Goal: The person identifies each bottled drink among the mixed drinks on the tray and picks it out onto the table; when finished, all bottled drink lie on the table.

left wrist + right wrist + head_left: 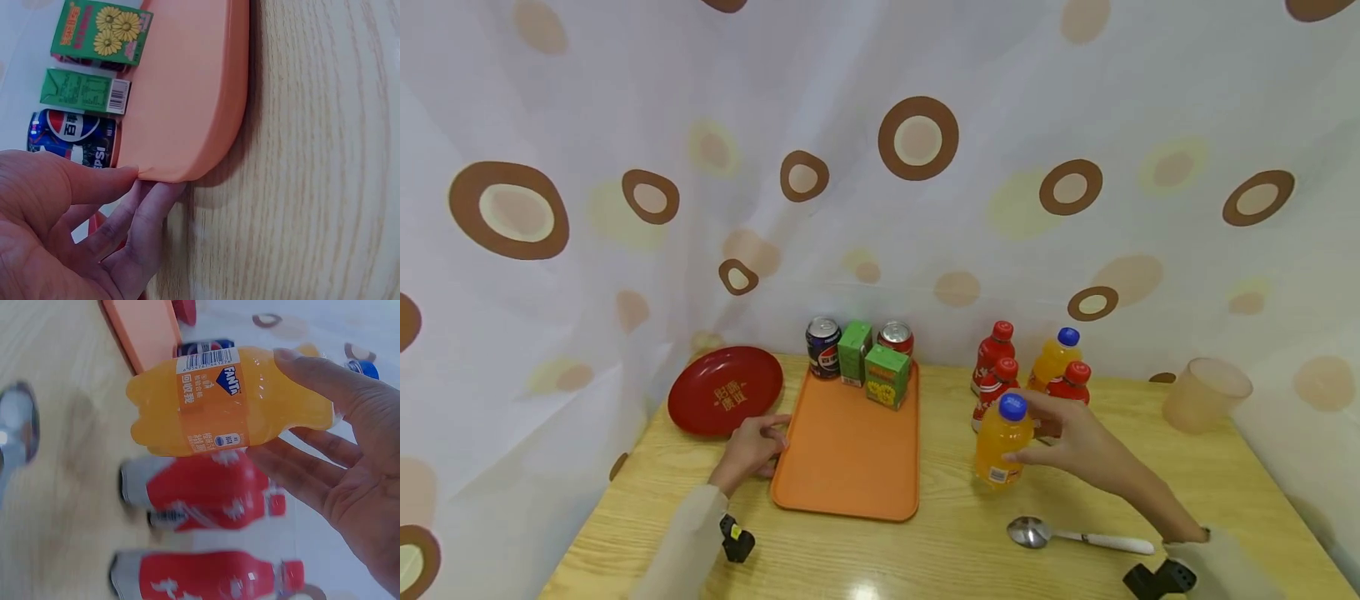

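Observation:
My left hand [749, 454] pinches the left rim of an orange tray [853, 458], thumb on top and fingers underneath in the left wrist view. At the tray's far end stand two green drink cartons [887, 379], a dark blue Pepsi can [823, 348] and a red can [897, 335]. Right of the tray, my right hand [1086, 446] grips an orange Fanta bottle [1000, 442] with a blue cap, thumb on one side and fingers on the other. Behind it are several red-capped bottles [994, 357] and a second orange bottle [1052, 358], partly hidden.
A red oval plate [726, 392] leans at the back left, near the left hand. In front of the right hand lies a spoon [1078, 537] with a white handle. A translucent cup [1206, 396] stands at the right. A patterned curtain [865, 208] surrounds the table's back and sides.

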Tool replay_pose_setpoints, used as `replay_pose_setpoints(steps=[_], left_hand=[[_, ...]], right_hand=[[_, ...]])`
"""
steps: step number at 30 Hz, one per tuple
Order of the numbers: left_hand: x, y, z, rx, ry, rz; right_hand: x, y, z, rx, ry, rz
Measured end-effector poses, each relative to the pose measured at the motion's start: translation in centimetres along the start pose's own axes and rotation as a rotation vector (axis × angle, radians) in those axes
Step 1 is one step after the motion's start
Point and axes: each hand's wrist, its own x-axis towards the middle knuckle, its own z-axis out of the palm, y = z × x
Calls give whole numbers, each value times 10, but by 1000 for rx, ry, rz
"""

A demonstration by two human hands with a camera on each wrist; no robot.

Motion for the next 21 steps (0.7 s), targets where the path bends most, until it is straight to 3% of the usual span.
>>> replay_pose_setpoints(steps=[9, 17, 21], left_hand=[[1, -2, 0, -12, 1, -7], [0, -2, 0, -26, 4, 2], [0, -3, 1, -18, 7, 1]], right_hand=[[-16, 22, -29, -162, 101, 22], [-23, 54, -22, -111, 96, 116], [-25, 62, -15, -78, 112, 125]])
